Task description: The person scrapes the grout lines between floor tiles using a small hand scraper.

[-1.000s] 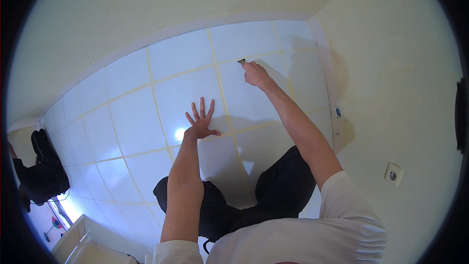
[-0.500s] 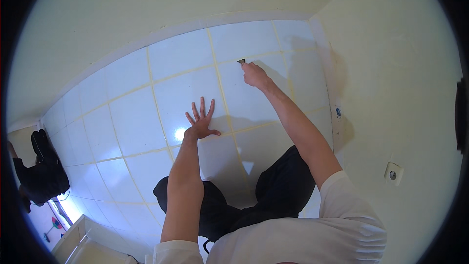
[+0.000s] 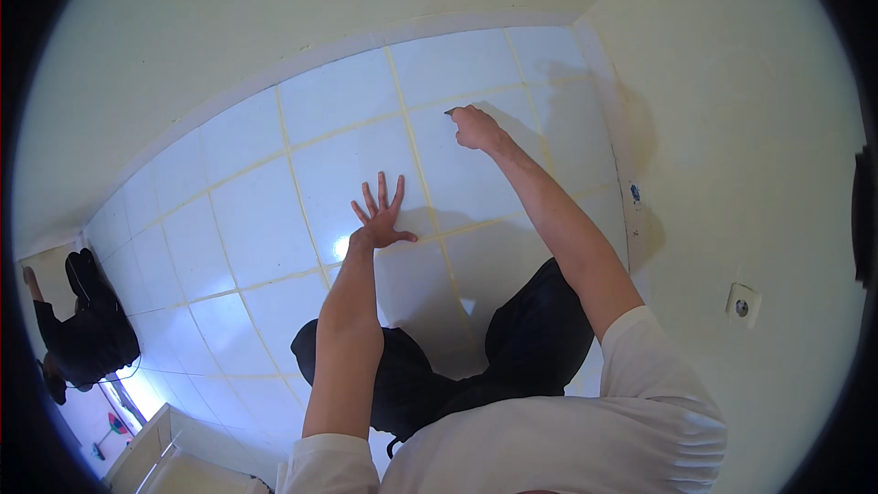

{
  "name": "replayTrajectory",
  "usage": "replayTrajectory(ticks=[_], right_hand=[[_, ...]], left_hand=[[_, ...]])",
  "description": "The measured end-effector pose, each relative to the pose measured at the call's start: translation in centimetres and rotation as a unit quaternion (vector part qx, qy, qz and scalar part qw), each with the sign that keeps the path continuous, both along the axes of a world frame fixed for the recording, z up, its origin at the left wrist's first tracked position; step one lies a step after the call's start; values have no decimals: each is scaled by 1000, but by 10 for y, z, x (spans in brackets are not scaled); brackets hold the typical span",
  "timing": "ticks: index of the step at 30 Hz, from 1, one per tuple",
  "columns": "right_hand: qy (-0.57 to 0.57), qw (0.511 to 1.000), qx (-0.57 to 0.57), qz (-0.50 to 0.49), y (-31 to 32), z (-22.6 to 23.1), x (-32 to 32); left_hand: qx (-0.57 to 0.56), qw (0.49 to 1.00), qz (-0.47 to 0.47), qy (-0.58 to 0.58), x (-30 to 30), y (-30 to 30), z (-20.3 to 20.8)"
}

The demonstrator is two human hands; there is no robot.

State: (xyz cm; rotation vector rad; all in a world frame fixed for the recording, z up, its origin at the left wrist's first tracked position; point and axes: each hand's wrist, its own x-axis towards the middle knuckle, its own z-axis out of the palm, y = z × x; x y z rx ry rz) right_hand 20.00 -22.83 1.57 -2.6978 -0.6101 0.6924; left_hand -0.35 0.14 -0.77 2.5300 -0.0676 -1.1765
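I kneel on a white tiled floor (image 3: 247,220) with yellowish grout lines. My left hand (image 3: 380,216) lies flat on a tile, fingers spread, holding nothing. My right hand (image 3: 474,127) reaches further ahead and is closed around a small dark tool (image 3: 450,112), whose tip touches a tile near a grout line. My dark trousers (image 3: 540,329) and white shirt fill the lower part of the view.
Cream walls meet at a corner ahead on the right, with a white baseboard (image 3: 366,44) along the far wall. A wall socket (image 3: 742,305) sits low on the right wall. Another person in dark clothes (image 3: 87,329) crouches at the far left.
My right hand with the small tool has shifted slightly along the tile. My left hand has stayed flat in place.
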Motion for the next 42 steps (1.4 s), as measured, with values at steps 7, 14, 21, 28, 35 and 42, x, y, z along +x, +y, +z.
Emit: replayTrajectory(ticks=[7,14,21,28,35,42], right_hand=[[-47,998,-30,37,-13,-5,-16],[-61,996,-60,33,-35,10,-39],[-47,978,-192,65,-39,91,-52],[-107,951,-262,128,-41,126,-80],[-76,932,-314,163,-13,137,-108],[-67,929,-336,140,-24,155,-117]], left_hand=[[6,1000,0,-6,-1,1,1],[-4,1000,-7,-16,1,-1,0],[5,1000,5,1,4,2,-11],[70,997,17,-5,7,-20,-16],[178,984,26,0,22,-55,-28],[256,963,76,-29,33,-77,-39]])
